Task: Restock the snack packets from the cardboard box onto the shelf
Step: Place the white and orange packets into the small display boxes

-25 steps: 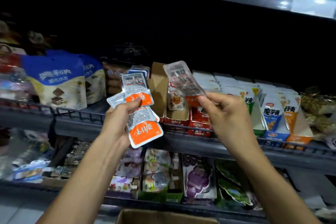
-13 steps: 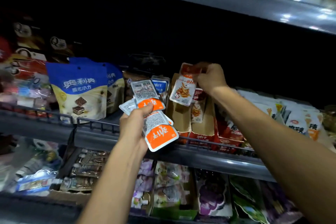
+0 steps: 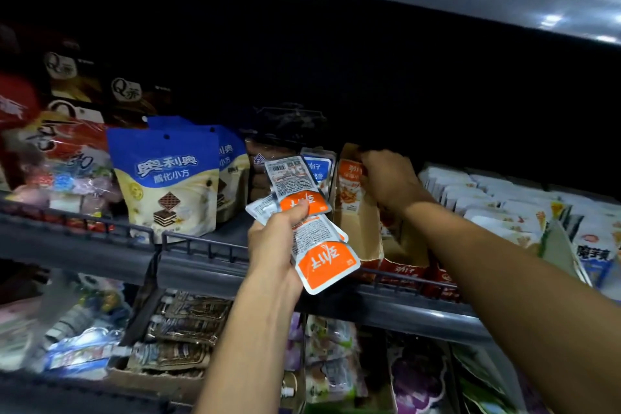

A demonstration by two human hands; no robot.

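The left hand [image 3: 274, 242] grips a fan of orange-and-white snack packets [image 3: 322, 257] while the right hand [image 3: 391, 180] holds one packet [image 3: 349, 190] in the shelf's display carton [image 3: 361, 232].

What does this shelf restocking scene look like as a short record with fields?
left hand: holds a fan of orange-and-white snack packets
right hand: fingers curled on an orange packet in the open cardboard display box
shelf: wire front rail
neighbours: blue wafer bag at left, white packets at right
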